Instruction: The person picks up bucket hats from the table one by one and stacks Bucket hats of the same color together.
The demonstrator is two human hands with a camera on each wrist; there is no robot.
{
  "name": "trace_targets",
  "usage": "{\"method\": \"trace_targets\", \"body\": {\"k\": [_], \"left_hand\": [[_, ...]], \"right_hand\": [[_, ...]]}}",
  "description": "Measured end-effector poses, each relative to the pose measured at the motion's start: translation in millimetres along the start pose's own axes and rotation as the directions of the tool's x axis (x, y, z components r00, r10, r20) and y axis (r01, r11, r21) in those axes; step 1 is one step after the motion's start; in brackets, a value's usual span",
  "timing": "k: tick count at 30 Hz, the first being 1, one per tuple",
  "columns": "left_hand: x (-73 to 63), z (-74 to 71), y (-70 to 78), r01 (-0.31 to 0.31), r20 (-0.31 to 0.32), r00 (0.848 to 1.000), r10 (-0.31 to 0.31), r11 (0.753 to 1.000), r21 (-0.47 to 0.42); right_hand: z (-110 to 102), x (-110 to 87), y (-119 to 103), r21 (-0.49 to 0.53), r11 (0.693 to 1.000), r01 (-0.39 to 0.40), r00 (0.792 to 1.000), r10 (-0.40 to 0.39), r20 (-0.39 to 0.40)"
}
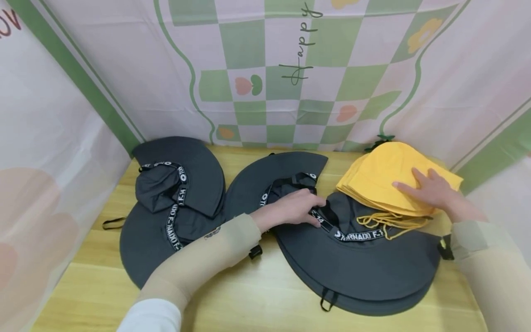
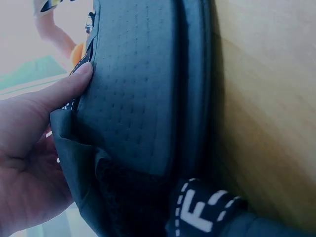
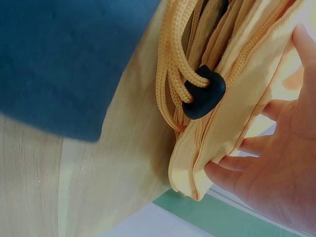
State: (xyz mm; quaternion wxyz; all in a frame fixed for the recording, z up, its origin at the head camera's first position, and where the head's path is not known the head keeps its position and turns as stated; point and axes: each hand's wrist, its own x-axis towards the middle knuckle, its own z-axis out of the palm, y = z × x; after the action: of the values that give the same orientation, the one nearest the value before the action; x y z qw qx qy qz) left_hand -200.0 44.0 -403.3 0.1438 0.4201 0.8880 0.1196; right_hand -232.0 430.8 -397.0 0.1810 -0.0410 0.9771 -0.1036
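My left hand (image 1: pixel 295 208) holds the edge of a dark grey wide-brim hat (image 1: pixel 365 272) by its lettered band. In the left wrist view the thumb lies on the near side of the dark fabric (image 2: pixel 133 84), and the other fingers are partly hidden behind it. On a stack of folded yellow fabric hats (image 1: pixel 386 173) rests my right hand (image 1: pixel 431 189), its fingers spread. The yellow stack overlaps the top of the dark hat. Yellow drawcords (image 1: pixel 390 221) hang from the stack, and a black cord stopper (image 3: pixel 205 94) shows in the right wrist view.
More dark hats lie at the left (image 1: pixel 178 175) and in the middle (image 1: pixel 257 177), overlapping on the wooden table (image 1: pixel 244 295). A black buckle (image 1: pixel 255 251) sits by the left forearm. A patterned cloth (image 1: pixel 282 110) hangs behind the table. A small green leafy item (image 1: pixel 386 137) peeks out behind the yellow stack.
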Motion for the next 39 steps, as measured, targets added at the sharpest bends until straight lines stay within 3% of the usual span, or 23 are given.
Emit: {"method": "trace_targets", "body": {"k": [7, 13, 17, 19, 22, 25, 30, 32, 36, 39], "left_hand": [[-12.5, -9.0, -1.6, -0.013, 0.019, 1.0, 0.014, 0.999, -0.03], [-20.8, -18.7, -2.2, -0.073, -0.06, 0.996, 0.072, 0.997, -0.013], [-24.1, -23.1, -0.1, -0.101, -0.106, 0.989, 0.101, 0.995, 0.005], [-25.2, -25.3, 1.6, -0.121, -0.122, 0.985, 0.121, 0.993, 0.007], [-27.1, -29.4, 3.9, -0.152, -0.134, 0.98, 0.149, 0.988, -0.016], [-29.1, -31.6, 4.8, -0.169, -0.132, 0.978, 0.162, 0.985, -0.041], [-32.8, -32.5, 5.5, -0.134, -0.132, 0.982, 0.134, 0.991, 0.008], [-33.7, -32.6, 5.8, -0.119, -0.13, 0.984, 0.123, 0.992, 0.032], [-34.2, -32.1, 6.0, -0.11, -0.127, 0.985, 0.117, 0.992, 0.059], [-34.0, -30.3, 5.9, -0.1, -0.137, 0.984, 0.112, 0.991, 0.091]], "right_hand": [[1, -1.2, 2, -0.009, 1.0, -0.011, 1.0, 0.01, -0.021], [1, -1.3, -1, -0.037, 0.999, -0.016, 0.999, 0.014, -0.043], [-3, -1.7, -14, -0.082, 0.996, 0.047, 0.991, -0.056, -0.122], [-6, -2.6, -26, -0.083, 0.991, 0.108, 0.972, -0.123, -0.2], [-10, -6.4, -48, -0.037, 0.972, 0.23, 0.918, -0.23, -0.323], [-14, -15.3, -74, 0.041, 0.944, 0.328, 0.878, -0.288, -0.383], [-17, -32.6, -113, 0.113, 0.892, 0.438, 0.862, -0.381, -0.333], [-15, -36.1, -124, 0.103, 0.867, 0.487, 0.847, -0.441, -0.298], [-11, -37.3, -138, 0.124, 0.829, 0.546, 0.83, -0.514, -0.217], [-8, -34.9, -142, 0.122, 0.821, 0.557, 0.827, -0.535, -0.172]]}}
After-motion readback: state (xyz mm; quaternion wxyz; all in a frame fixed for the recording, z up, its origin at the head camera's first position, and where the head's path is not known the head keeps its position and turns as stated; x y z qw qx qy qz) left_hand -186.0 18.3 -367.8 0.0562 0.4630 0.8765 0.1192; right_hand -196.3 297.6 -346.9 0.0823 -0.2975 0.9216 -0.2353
